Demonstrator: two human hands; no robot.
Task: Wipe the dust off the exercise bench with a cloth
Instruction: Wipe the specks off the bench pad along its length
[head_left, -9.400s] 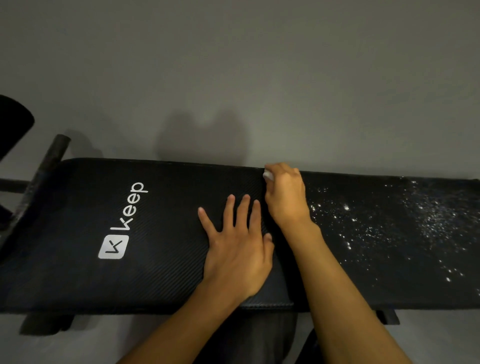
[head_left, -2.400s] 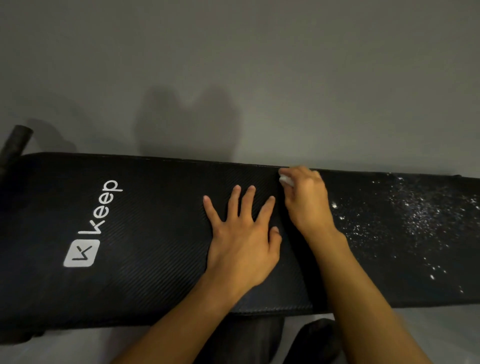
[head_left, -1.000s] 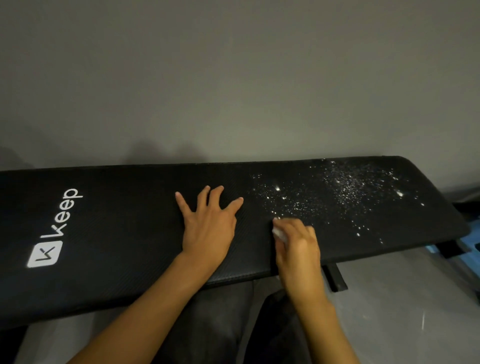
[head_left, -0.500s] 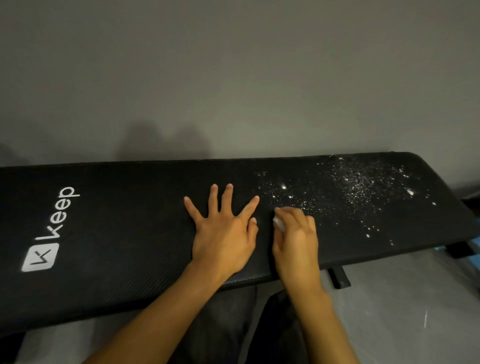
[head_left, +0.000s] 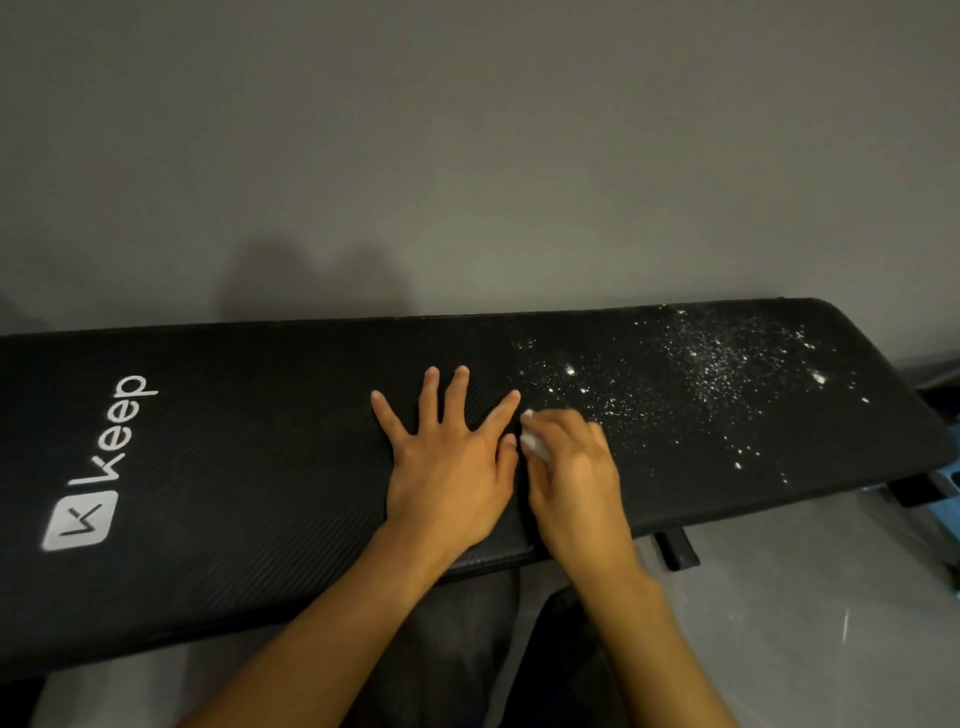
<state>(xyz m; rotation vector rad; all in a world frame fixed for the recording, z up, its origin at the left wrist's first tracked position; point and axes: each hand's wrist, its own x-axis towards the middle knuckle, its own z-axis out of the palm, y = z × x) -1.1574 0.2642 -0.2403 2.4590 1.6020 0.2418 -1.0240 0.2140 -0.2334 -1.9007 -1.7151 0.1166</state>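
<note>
A long black padded exercise bench (head_left: 234, 467) with a white "Keep" logo runs across the view against a grey wall. White dust specks (head_left: 701, 374) cover its right part. My left hand (head_left: 447, 462) lies flat on the pad, fingers spread. Right beside it, my right hand (head_left: 576, 473) grips a small white cloth (head_left: 532, 441), which is bunched under the fingers and pressed on the pad at the left edge of the dusty patch. Most of the cloth is hidden by my fingers.
The grey wall (head_left: 467, 182) stands directly behind the bench. A black bench foot (head_left: 675, 551) sticks out below the near edge on the grey floor (head_left: 805, 597). Something blue (head_left: 948, 499) shows at the right edge. My dark-trousered legs are below the bench.
In the last second my right hand with the cloth slid away from the near edge, farther onto the pad. The left hand stays flat on the pad.
</note>
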